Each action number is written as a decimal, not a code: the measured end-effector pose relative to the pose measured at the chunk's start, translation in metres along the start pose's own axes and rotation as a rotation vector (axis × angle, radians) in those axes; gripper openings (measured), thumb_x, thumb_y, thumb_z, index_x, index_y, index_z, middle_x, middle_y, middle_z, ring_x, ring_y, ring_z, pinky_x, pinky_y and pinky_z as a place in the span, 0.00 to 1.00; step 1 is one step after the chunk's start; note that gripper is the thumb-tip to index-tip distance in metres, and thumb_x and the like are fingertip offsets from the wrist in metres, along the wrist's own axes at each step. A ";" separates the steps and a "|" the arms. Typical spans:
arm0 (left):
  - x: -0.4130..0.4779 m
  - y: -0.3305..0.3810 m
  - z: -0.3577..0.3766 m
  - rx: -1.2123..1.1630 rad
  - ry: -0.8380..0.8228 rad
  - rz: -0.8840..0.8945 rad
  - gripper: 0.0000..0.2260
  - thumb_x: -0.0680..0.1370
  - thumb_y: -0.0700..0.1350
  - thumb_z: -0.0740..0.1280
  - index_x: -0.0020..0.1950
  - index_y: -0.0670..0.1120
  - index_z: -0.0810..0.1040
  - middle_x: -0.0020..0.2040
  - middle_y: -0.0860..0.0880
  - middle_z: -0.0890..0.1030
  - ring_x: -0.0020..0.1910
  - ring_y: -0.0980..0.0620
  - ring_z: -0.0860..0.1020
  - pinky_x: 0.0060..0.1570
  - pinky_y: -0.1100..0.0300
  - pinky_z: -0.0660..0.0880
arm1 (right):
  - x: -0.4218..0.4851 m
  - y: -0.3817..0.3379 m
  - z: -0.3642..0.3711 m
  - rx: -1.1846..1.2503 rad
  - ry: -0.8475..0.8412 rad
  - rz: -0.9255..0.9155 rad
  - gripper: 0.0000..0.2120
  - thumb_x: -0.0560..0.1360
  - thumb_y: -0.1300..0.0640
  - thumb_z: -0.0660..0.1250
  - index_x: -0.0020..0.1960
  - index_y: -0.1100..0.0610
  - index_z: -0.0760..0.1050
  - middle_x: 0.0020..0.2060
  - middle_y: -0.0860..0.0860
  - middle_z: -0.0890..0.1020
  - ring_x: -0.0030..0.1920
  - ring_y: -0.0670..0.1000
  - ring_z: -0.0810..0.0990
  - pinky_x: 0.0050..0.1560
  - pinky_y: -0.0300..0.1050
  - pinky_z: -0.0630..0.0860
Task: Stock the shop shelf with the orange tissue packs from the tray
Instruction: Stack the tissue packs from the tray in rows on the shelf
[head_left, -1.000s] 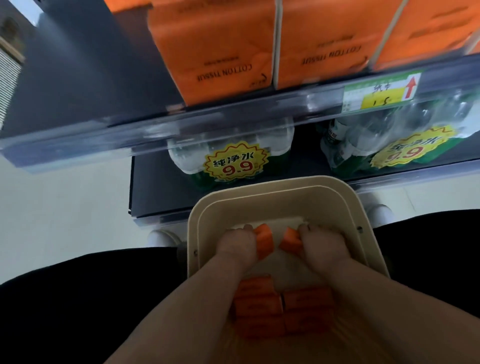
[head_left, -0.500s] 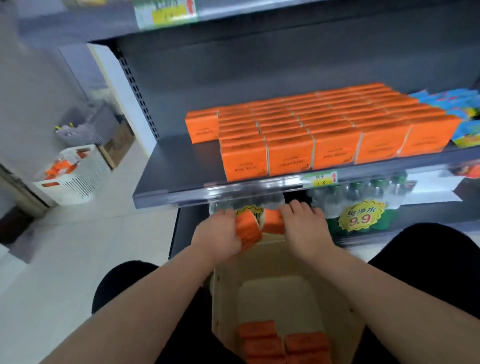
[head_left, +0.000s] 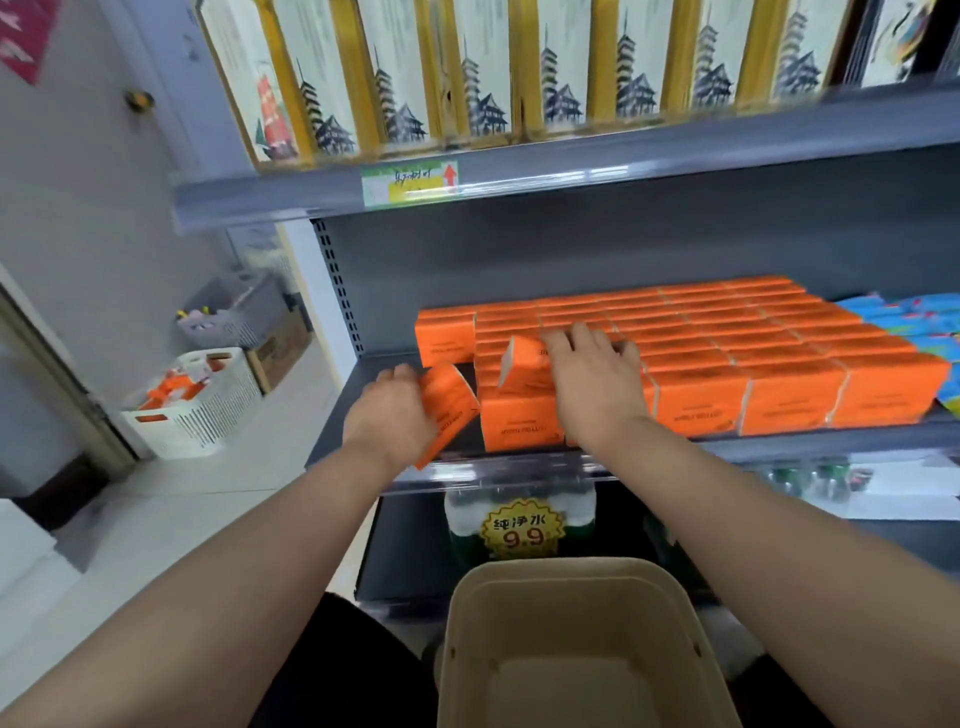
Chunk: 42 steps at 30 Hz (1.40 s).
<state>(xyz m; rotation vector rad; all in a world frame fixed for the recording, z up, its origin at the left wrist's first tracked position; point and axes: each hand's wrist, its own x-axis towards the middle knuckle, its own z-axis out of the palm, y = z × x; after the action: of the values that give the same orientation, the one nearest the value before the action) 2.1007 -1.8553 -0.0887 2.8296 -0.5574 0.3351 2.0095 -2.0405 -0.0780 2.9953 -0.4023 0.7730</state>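
Observation:
My left hand (head_left: 390, 415) grips a tilted orange tissue pack (head_left: 448, 408) over the bare left end of the grey shelf (head_left: 343, 415), just left of the front row. My right hand (head_left: 592, 382) holds a second orange pack (head_left: 524, 366), tilted on top of the front-left stacked packs. Rows of orange tissue packs (head_left: 727, 353) fill the shelf to the right. The beige tray (head_left: 582, 644) rests low between my arms; the part of its floor in view shows no packs, and its near end is cut off by the frame.
Above is a shelf of gold-and-white boxes (head_left: 467, 78) with a price tag (head_left: 410, 184). Blue packs (head_left: 924, 322) lie at the shelf's right end. Bottled water with a 9.9 label (head_left: 521, 530) stands below. White baskets (head_left: 202, 400) sit on the floor at left.
Both hands lifted one orange pack each out of the tray and up to the shelf. My view rose from the tray to the shelf.

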 end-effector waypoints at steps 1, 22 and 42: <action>0.009 -0.004 0.003 0.016 -0.011 -0.022 0.14 0.75 0.43 0.62 0.60 0.42 0.71 0.58 0.41 0.76 0.58 0.40 0.75 0.53 0.50 0.72 | 0.010 0.000 0.002 -0.011 -0.004 -0.002 0.26 0.71 0.68 0.59 0.68 0.54 0.65 0.60 0.55 0.71 0.62 0.57 0.69 0.59 0.55 0.64; 0.189 -0.025 0.085 0.371 -0.062 -0.012 0.18 0.74 0.37 0.59 0.62 0.48 0.72 0.56 0.47 0.79 0.62 0.45 0.69 0.55 0.51 0.68 | 0.143 0.025 0.079 -0.030 -0.019 -0.069 0.31 0.74 0.67 0.59 0.74 0.50 0.60 0.64 0.52 0.70 0.66 0.56 0.67 0.61 0.56 0.62; 0.203 -0.051 0.086 -0.095 0.127 -0.070 0.23 0.72 0.32 0.62 0.67 0.42 0.68 0.64 0.42 0.69 0.64 0.41 0.66 0.59 0.47 0.72 | 0.181 -0.025 0.080 0.110 0.007 -0.103 0.25 0.75 0.62 0.63 0.70 0.46 0.64 0.62 0.50 0.73 0.64 0.55 0.68 0.57 0.55 0.64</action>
<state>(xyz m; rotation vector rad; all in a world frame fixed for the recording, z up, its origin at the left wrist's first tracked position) 2.3192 -1.9024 -0.1255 2.7056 -0.4348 0.4585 2.2063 -2.0670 -0.0602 3.0837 -0.2092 0.8226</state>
